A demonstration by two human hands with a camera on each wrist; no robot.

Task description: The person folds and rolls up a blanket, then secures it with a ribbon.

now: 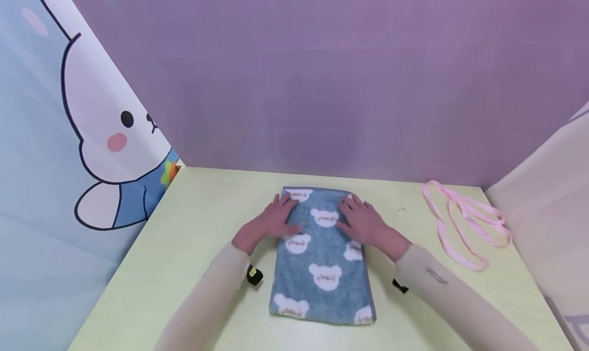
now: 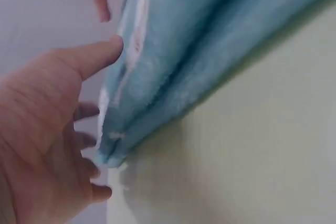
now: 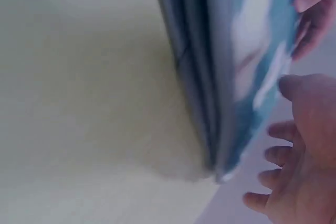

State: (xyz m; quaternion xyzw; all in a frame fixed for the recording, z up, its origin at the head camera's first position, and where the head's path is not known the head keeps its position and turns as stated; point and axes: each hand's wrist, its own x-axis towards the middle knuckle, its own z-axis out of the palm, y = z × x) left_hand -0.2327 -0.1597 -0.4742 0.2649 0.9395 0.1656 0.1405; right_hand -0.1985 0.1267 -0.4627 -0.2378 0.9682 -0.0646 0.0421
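A blue-grey towel [image 1: 317, 269] with white bear-head prints lies folded into a long rectangle on the table. My left hand [image 1: 274, 218] rests on its upper left edge, fingers spread and pointing away from me. On the upper right edge lies my right hand [image 1: 363, 220], likewise spread. In the left wrist view, the towel's [image 2: 163, 66] folded side shows thick layers, with the left thumb at its top face. Stacked layers with a grey hem show along the towel's [image 3: 210, 77] right side in the right wrist view, where the right thumb is at the top face.
A loosely looped pink ribbon-like strip [image 1: 465, 208] lies at the table's right. The pale yellow-green table [image 1: 184, 213] meets a purple backdrop [image 1: 294, 85] at its far edge. A curtain with a cartoon character [image 1: 106, 111] hangs on the left, and a whitish one [image 1: 547, 203] on the right.
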